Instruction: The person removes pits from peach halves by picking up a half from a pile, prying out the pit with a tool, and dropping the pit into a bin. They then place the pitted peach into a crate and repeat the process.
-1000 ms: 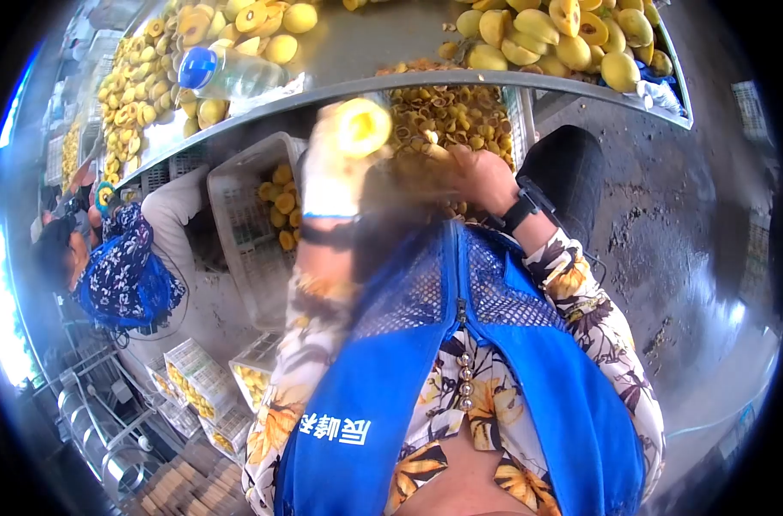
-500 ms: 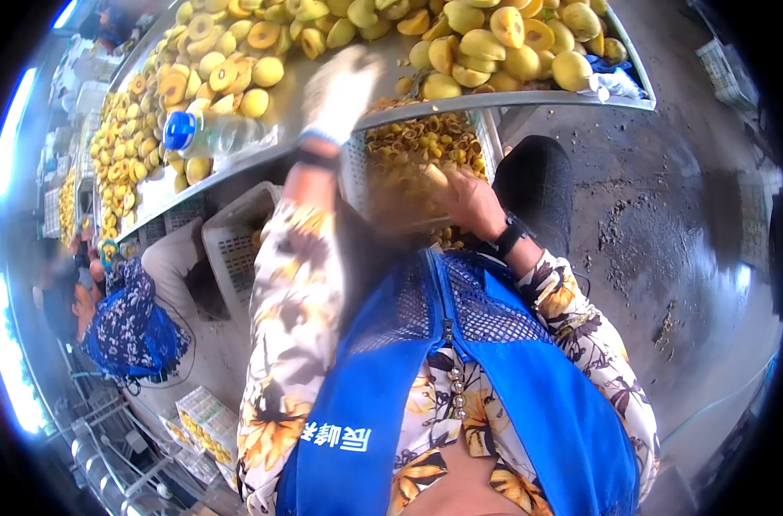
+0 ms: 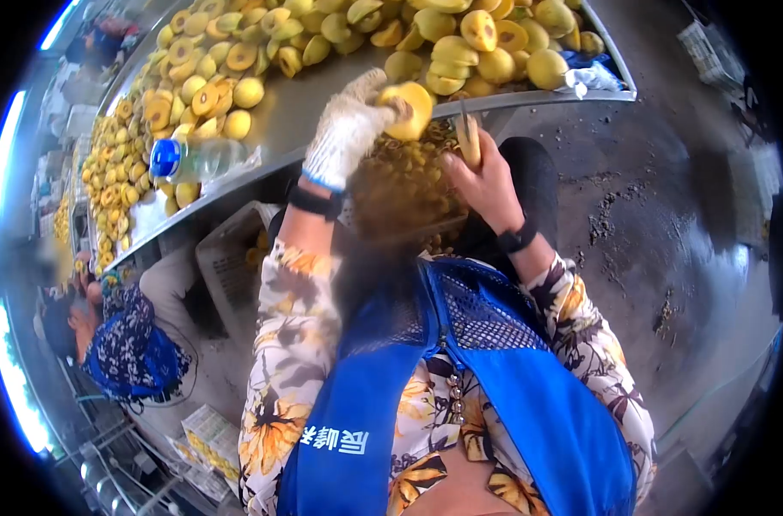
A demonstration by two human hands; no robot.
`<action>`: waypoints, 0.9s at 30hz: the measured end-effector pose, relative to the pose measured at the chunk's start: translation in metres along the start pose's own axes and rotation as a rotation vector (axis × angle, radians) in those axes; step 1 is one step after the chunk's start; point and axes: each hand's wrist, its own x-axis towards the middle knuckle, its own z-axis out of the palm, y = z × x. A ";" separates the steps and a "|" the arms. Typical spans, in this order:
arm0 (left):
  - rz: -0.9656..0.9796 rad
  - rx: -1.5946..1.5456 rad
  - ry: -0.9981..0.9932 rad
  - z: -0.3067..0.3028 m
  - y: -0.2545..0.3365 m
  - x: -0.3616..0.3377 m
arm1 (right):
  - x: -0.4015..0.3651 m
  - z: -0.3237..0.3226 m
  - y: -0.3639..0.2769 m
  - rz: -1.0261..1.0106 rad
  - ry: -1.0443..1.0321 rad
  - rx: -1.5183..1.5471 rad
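Observation:
My left hand (image 3: 347,133), in a white knit glove, grips a yellow peach (image 3: 411,112) just over the table's near edge. The peach's far side is hidden from me. In my bare right hand (image 3: 486,176) is a small knife (image 3: 471,142) with a pale wooden handle, its blade pointing up and away from me. A short gap separates the knife from the peach. Below both hands sits a crate of peach scraps (image 3: 413,172), partly blurred.
Heaps of peaches (image 3: 460,52), many halved, cover much of the metal table (image 3: 297,90). A blue-capped bottle (image 3: 194,159) lies near its edge. At the left, a pale crate (image 3: 228,249) stands on the floor and another person (image 3: 134,344) sits. Dark debris (image 3: 615,206) dots the wet floor.
My left hand has come right and nearer from over the table, and a peach now shows in it. My right hand has shifted slightly right, its knife blade now visible.

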 end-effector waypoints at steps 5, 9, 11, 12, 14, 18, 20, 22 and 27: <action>0.128 -0.719 0.111 0.014 -0.037 -0.060 | 0.007 0.058 -0.015 0.223 -0.161 0.511; -0.333 -1.225 0.299 0.030 -0.052 -0.073 | -0.013 0.077 -0.014 -0.047 -0.078 -0.057; -0.345 -1.228 0.371 0.029 -0.052 -0.073 | -0.017 0.069 -0.021 0.003 -0.160 -0.177; -0.353 -1.231 0.401 0.030 -0.052 -0.072 | -0.018 0.062 -0.021 0.039 -0.239 -0.265; -0.016 -0.961 0.277 0.030 -0.065 -0.072 | -0.024 0.055 -0.018 0.048 -0.336 -0.337; 0.100 -0.926 0.327 0.041 -0.071 -0.069 | -0.029 0.053 -0.013 -0.057 -0.356 -0.318; 0.023 -1.417 0.108 0.035 -0.068 -0.067 | -0.028 0.054 -0.013 -0.069 -0.353 -0.322; 0.029 -0.871 0.416 0.042 -0.063 -0.072 | -0.028 0.057 -0.009 -0.092 -0.352 -0.299; 0.123 -0.926 0.526 0.054 -0.056 -0.075 | -0.032 0.063 -0.013 0.015 -0.348 -0.306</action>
